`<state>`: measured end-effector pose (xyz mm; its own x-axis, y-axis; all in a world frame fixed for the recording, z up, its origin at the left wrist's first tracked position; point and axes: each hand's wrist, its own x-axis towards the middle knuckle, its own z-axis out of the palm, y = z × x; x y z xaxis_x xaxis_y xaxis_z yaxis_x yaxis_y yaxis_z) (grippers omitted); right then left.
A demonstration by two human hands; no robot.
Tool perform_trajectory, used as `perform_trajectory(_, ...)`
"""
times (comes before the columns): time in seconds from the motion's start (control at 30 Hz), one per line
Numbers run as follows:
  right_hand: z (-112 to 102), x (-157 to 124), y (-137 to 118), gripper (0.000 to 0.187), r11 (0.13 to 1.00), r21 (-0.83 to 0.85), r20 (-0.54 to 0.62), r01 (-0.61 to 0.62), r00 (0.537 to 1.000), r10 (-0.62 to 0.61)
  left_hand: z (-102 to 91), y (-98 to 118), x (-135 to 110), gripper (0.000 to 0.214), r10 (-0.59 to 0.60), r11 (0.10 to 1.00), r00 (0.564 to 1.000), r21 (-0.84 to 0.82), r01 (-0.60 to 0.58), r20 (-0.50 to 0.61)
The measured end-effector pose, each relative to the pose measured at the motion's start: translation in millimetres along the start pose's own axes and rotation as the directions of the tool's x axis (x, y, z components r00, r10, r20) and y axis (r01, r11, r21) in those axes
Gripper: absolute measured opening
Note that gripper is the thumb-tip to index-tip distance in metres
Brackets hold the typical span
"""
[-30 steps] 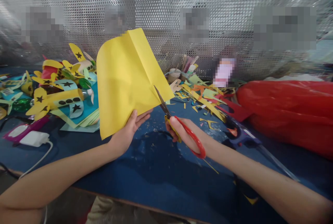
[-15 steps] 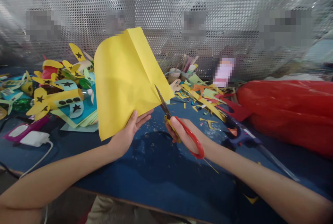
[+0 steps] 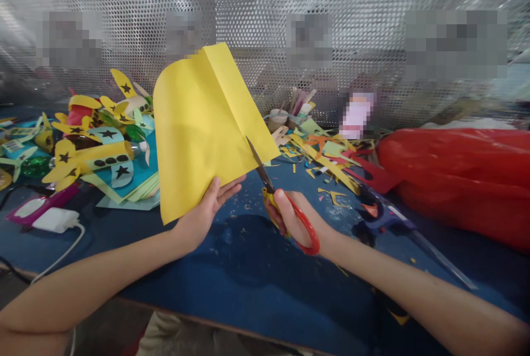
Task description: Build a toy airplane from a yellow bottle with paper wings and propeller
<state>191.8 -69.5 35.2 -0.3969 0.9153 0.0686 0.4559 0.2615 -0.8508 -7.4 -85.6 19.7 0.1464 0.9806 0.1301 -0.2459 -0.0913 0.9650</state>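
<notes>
A large sheet of yellow paper [image 3: 194,129] stands upright in my left hand [image 3: 202,215], creased along a line near its right side. My left thumb lies on its near face, and the other fingers are behind its lower edge. My right hand [image 3: 296,215] grips a pair of scissors [image 3: 268,180] with red and yellow handles. The blades reach up to the paper's lower right part, close to the crease, with the tip over the sheet. How far the blades are parted is hard to make out.
Paper-and-bottle planes [image 3: 103,154] and stacked coloured paper [image 3: 141,193] lie at left, near a white charger [image 3: 56,219]. At right are paper scraps [image 3: 327,165], a glue gun [image 3: 385,215] and a red plastic bag [image 3: 455,179]. Cups with sticks [image 3: 290,116] stand behind, before a perforated metal screen [image 3: 256,19].
The yellow paper has shifted slightly to the right with my left hand. My right hand and the scissors have turned a little, and the red handle sits slightly further left.
</notes>
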Motion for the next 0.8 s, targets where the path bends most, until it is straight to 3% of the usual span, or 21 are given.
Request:
perform_trajectory(0.5,-1.0,0.6,-0.5,0.061,0.996,-0.091,-0.05,0.023,0.998,-0.028,-0.3,-1.9,1.8,0.045,-0.007,1.0,1.0,0.0,0.007,-0.025)
perform_trajectory(0.67,-5.6,2.1,-1.5,0.068,0.997,-0.07,0.086,0.038,0.996,-0.032,-0.8,-1.4,3.7,0.046,0.002,1.0,1.0,-0.005,-0.003,-0.029)
perform_trajectory(0.8,-8.7,4.7,1.6,0.073,0.996,-0.064,0.108,0.061,0.993,-0.054,-0.2,0.5,3.8,0.047,0.001,1.0,1.0,-0.008,-0.001,-0.01)
